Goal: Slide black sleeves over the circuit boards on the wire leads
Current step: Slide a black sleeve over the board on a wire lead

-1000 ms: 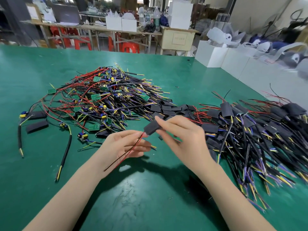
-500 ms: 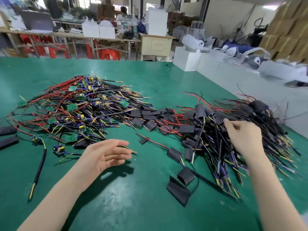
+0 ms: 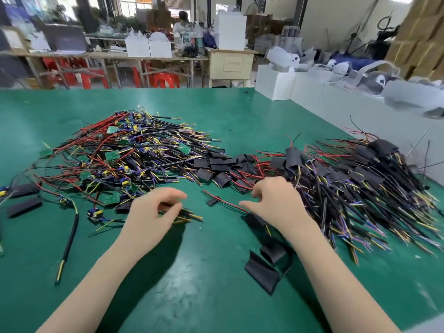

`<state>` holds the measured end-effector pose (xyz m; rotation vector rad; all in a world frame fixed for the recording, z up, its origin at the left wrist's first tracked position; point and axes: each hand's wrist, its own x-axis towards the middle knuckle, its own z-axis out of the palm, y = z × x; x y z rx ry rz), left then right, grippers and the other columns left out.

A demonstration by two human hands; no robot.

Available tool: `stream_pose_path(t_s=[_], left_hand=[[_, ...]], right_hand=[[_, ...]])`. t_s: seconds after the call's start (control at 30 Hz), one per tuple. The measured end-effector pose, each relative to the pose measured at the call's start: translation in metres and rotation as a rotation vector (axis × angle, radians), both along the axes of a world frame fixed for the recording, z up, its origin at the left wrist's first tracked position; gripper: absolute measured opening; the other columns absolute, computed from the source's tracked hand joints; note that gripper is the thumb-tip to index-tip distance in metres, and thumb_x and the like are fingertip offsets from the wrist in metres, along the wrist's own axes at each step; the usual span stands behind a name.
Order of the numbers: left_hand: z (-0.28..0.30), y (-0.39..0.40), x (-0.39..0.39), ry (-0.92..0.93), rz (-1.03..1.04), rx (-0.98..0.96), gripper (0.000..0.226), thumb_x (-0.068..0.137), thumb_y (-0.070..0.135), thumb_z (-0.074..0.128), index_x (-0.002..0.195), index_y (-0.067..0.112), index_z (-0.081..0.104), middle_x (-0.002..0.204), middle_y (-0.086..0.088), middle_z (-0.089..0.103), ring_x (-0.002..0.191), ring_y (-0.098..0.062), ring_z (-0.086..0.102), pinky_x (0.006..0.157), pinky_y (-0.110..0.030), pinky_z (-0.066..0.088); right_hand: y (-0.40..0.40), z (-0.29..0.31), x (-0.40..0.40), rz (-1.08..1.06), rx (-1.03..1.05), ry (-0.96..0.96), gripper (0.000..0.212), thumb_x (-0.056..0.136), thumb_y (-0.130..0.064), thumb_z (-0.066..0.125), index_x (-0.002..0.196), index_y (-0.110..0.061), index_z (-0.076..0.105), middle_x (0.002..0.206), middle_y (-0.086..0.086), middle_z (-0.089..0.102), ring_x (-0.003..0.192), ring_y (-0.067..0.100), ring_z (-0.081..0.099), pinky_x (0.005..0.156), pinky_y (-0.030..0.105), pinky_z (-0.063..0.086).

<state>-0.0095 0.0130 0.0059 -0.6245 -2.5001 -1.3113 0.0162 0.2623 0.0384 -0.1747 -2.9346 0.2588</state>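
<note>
A tangled heap of wire leads with bare green circuit boards (image 3: 120, 159) lies at the left of the green table (image 3: 204, 296). Loose black sleeves (image 3: 221, 163) lie in a row at its right edge. A pile of sleeved leads (image 3: 348, 183) fills the right side. My left hand (image 3: 151, 212) curls its thumb and fingers round a black wire lead with yellow tips (image 3: 189, 216) at the heap's near edge. My right hand (image 3: 276, 203) hovers with loosely curled fingers, holding nothing, over a red-wired sleeved lead (image 3: 254, 221).
Two flattened black sleeves (image 3: 262, 272) lie near my right forearm, and two more (image 3: 24, 206) at the far left. A thick black cable (image 3: 70, 239) lies front left. White boxes (image 3: 276, 85) line the table's right edge. Benches and red stools stand behind.
My right hand came back left from the sleeved pile to the table's middle. My left hand moved forward from open and empty to closing on a lead.
</note>
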Motion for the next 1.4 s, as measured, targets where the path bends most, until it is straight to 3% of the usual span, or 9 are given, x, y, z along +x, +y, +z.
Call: stream_pose_path(t_s=[0.1, 0.17, 0.3, 0.5, 0.7, 0.83, 1.1, 1.3, 1.4], left_hand=[[0.001, -0.024, -0.021, 0.297, 0.211, -0.43, 0.035, 0.07, -0.016, 0.067, 0.101, 0.002, 0.071, 0.102, -0.014, 0.068, 0.095, -0.038, 0.06, 0.082, -0.047, 0.049], [-0.003, -0.038, -0.03, 0.285, 0.34, -0.583, 0.037, 0.067, -0.016, 0.068, 0.1, 0.0, 0.072, 0.104, -0.022, 0.068, 0.097, -0.046, 0.057, 0.078, -0.052, 0.049], [-0.012, -0.05, -0.031, 0.272, 0.379, -0.527, 0.023, 0.074, -0.018, 0.066, 0.084, 0.001, 0.075, 0.094, -0.018, 0.069, 0.091, -0.044, 0.053, 0.073, -0.05, 0.051], [-0.013, -0.055, -0.03, 0.331, 0.415, -0.416, 0.019, 0.074, -0.014, 0.072, 0.079, 0.004, 0.076, 0.076, -0.012, 0.07, 0.074, -0.036, 0.059, 0.067, -0.042, 0.051], [-0.007, -0.053, -0.022, 0.335, 0.392, -0.432, 0.031, 0.065, -0.013, 0.073, 0.089, 0.005, 0.077, 0.099, -0.015, 0.07, 0.1, -0.042, 0.055, 0.087, -0.048, 0.043], [-0.004, -0.053, -0.017, 0.312, 0.265, -0.548, 0.039, 0.063, -0.005, 0.078, 0.1, 0.009, 0.074, 0.113, -0.01, 0.067, 0.114, -0.039, 0.055, 0.092, -0.052, 0.04], [-0.007, -0.055, -0.017, 0.334, 0.224, -0.597, 0.021, 0.068, 0.001, 0.083, 0.083, 0.013, 0.075, 0.084, -0.002, 0.07, 0.079, -0.031, 0.066, 0.076, -0.043, 0.046], [-0.013, -0.055, -0.016, 0.258, 0.208, -0.546, 0.025, 0.068, 0.003, 0.083, 0.091, 0.009, 0.075, 0.089, -0.008, 0.067, 0.085, -0.035, 0.061, 0.074, -0.045, 0.046], [-0.018, -0.051, -0.016, 0.254, 0.244, -0.555, 0.024, 0.073, 0.006, 0.08, 0.096, 0.01, 0.074, 0.094, -0.008, 0.066, 0.092, -0.036, 0.058, 0.08, -0.044, 0.042]], right_hand=[[0.002, -0.008, 0.005, -0.096, 0.067, -0.067, 0.055, 0.071, -0.067, 0.067, 0.074, -0.013, 0.054, 0.084, 0.004, 0.055, 0.083, 0.028, 0.057, 0.067, 0.028, 0.043], [0.007, -0.011, 0.007, -0.069, 0.011, -0.072, 0.057, 0.07, -0.066, 0.068, 0.067, -0.011, 0.054, 0.072, 0.004, 0.05, 0.074, 0.027, 0.055, 0.061, 0.028, 0.042], [0.017, -0.01, 0.01, 0.095, -0.164, -0.077, 0.051, 0.075, -0.049, 0.07, 0.054, -0.005, 0.054, 0.055, 0.012, 0.048, 0.059, 0.027, 0.043, 0.059, 0.031, 0.04], [0.017, -0.015, 0.009, 0.139, -0.281, -0.02, 0.035, 0.073, -0.037, 0.078, 0.099, -0.013, 0.074, 0.08, 0.0, 0.072, 0.073, 0.012, 0.062, 0.079, 0.024, 0.049], [0.01, -0.017, 0.009, 0.184, -0.291, 0.003, 0.041, 0.07, -0.042, 0.08, 0.103, -0.019, 0.074, 0.088, -0.003, 0.072, 0.081, 0.012, 0.063, 0.082, 0.028, 0.051], [0.011, -0.016, 0.009, 0.203, -0.216, -0.032, 0.041, 0.067, -0.036, 0.082, 0.105, -0.02, 0.073, 0.089, -0.005, 0.07, 0.081, 0.011, 0.061, 0.082, 0.029, 0.05], [0.007, -0.02, 0.007, 0.11, -0.162, 0.011, 0.034, 0.076, -0.028, 0.072, 0.11, -0.023, 0.07, 0.099, -0.003, 0.069, 0.096, 0.018, 0.061, 0.085, 0.033, 0.05], [0.004, -0.017, 0.009, -0.186, 0.189, 0.161, 0.027, 0.082, -0.031, 0.067, 0.109, -0.027, 0.067, 0.103, -0.001, 0.063, 0.105, 0.024, 0.053, 0.067, 0.028, 0.043], [-0.001, -0.019, 0.01, -0.187, 0.173, 0.179, 0.03, 0.083, -0.025, 0.066, 0.113, -0.027, 0.066, 0.105, -0.001, 0.062, 0.099, 0.026, 0.06, 0.067, 0.029, 0.045]])
